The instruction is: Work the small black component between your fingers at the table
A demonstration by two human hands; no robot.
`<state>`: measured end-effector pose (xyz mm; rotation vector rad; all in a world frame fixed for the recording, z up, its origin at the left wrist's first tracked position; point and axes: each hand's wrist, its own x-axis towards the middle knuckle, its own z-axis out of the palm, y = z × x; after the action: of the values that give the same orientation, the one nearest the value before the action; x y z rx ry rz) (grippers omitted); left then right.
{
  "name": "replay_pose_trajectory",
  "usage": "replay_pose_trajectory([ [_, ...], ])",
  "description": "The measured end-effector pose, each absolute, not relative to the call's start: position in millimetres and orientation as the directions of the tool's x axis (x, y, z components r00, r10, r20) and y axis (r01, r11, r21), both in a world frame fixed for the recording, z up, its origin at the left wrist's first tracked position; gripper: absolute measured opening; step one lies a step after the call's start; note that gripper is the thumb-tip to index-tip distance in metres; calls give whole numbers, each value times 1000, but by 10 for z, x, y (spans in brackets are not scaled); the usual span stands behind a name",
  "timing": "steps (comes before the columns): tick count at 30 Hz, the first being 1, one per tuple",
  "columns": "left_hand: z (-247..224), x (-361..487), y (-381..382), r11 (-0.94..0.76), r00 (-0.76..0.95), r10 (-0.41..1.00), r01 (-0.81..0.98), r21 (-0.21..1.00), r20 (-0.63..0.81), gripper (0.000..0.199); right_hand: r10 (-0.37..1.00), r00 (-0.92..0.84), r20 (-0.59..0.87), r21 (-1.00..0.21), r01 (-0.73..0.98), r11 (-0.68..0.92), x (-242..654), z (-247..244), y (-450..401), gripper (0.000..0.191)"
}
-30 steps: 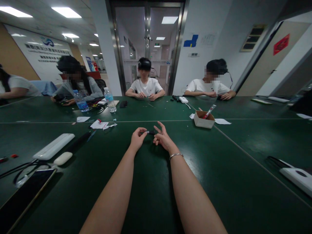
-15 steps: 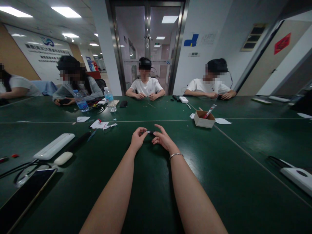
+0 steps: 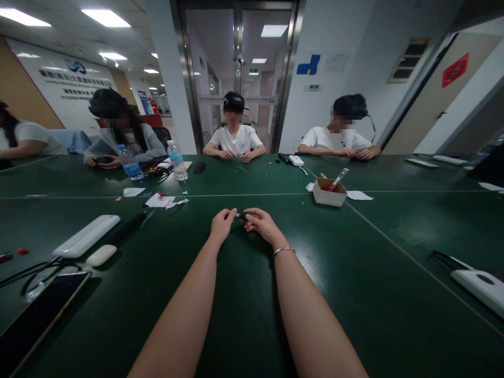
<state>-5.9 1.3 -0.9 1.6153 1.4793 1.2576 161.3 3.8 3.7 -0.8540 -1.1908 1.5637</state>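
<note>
Between my hands is a small, dark, stick-like object (image 3: 241,216) with a silvery part at its left end; it is too small to tell its kind. My left hand (image 3: 222,226) pinches the silvery left end between thumb and fingertips. On the dark right end, the thumb and forefinger of my right hand (image 3: 263,227) close, with the other fingers curled below. A metal bangle (image 3: 284,251) circles my right wrist. Both hands are held over the green table (image 3: 244,299).
To the left lie a phone (image 3: 45,310), a white power bank (image 3: 86,236), a cream oval object (image 3: 101,255) and cables. Farther off stand two water bottles (image 3: 178,161), paper scraps (image 3: 159,200) and a small box (image 3: 329,195). Several people sit across the table.
My right hand's fingers, spread beside the object before, have closed onto its dark end. My left hand keeps its pinch in nearly the same place.
</note>
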Motion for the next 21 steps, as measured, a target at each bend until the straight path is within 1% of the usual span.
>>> replay_pose_trajectory([
  [3,10,-50,-7,-148,-93,974,438,887,208,49,944,-328,33,-961,-271,-61,1614,33,40,28],
  [6,34,-39,-23,-110,-119,976,461,881,184,54,931,-362,52,-961,-271,-52,1619,38,32,32],
  [12,103,-24,-69,-56,-156,977,459,887,142,49,925,-373,79,-958,-286,-34,1630,64,6,36],
  [14,111,-29,-68,-32,-172,978,451,892,121,47,929,-362,81,-955,-294,-32,1641,73,-1,35],
  [17,100,-46,-44,17,-221,972,425,905,85,47,949,-303,88,-943,-333,-19,1658,84,-8,34],
  [19,81,-54,-26,19,-234,969,409,912,84,48,962,-259,85,-933,-359,-15,1659,86,-9,34],
  [21,59,-53,-14,-3,-225,969,412,911,105,49,961,-265,75,-937,-348,-23,1648,83,-8,34],
])
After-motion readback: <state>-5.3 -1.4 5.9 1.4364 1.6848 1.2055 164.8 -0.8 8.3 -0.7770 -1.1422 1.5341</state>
